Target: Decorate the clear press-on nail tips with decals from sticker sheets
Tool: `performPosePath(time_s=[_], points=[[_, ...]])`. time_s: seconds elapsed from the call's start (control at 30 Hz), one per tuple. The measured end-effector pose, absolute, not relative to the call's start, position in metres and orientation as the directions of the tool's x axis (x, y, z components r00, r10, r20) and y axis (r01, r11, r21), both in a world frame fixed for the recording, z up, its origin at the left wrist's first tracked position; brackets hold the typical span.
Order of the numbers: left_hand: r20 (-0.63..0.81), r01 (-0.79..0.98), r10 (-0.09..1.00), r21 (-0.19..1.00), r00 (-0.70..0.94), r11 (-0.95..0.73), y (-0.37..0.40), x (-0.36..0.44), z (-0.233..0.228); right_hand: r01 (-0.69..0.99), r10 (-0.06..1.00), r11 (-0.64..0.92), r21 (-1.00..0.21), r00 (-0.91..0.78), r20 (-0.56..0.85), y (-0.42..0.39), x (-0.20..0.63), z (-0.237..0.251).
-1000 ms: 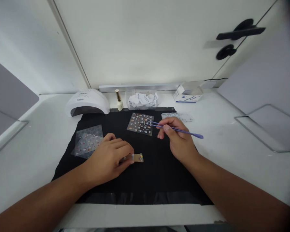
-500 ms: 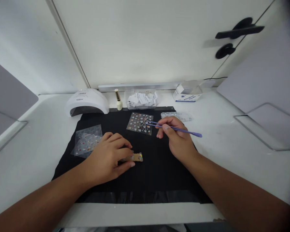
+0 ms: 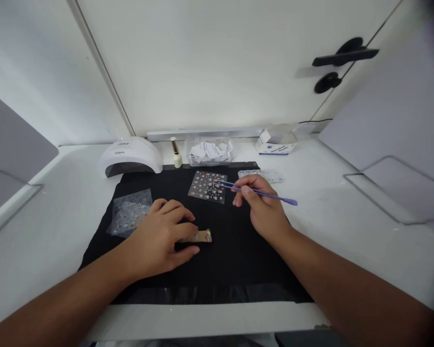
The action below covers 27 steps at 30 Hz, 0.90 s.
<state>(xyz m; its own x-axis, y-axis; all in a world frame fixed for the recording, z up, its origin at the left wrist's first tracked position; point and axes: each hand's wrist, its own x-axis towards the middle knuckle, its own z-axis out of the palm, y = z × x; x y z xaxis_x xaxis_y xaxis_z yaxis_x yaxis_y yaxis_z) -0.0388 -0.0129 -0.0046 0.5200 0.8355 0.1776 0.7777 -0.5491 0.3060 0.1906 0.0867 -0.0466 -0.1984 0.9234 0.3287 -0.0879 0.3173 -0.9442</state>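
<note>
Right hand (image 3: 265,212) holds tweezers (image 3: 255,191) over sticker sheet (image 3: 207,186).

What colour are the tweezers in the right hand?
Purple tweezers, held in the right hand; head view.

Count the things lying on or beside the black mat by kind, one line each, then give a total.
Sticker sheets: 2 (patterned sheet under the tweezer tips; clear overlapping sheets, possibly more than one)
Purple tweezers: 1
Tan nail tip: 1
White domed nail lamp: 1
Gold-capped polish bottle: 1
White cardboard box: 1
Total: 7
</note>
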Motion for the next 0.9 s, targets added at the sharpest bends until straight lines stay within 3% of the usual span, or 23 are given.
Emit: performPosePath(time_s=[0.37,0.63,0.9], points=[[0.169,0.781,0.835,0.296,0.523,-0.55,-0.012,-0.038,-0.004,-0.026,0.9,0.423,-0.906,-0.101,0.423,0.092,0.193,-0.046],[0.221,0.758,0.828,0.334,0.516,-0.561,-0.016,-0.037,-0.007,0.262,0.841,0.532,-0.805,-0.053,0.539,0.111,0.208,-0.05],[0.478,0.743,0.787,0.343,0.389,-0.575,-0.025,-0.056,0.03,0.457,0.697,0.667,-0.588,-0.104,0.709,0.123,0.223,-0.041]])
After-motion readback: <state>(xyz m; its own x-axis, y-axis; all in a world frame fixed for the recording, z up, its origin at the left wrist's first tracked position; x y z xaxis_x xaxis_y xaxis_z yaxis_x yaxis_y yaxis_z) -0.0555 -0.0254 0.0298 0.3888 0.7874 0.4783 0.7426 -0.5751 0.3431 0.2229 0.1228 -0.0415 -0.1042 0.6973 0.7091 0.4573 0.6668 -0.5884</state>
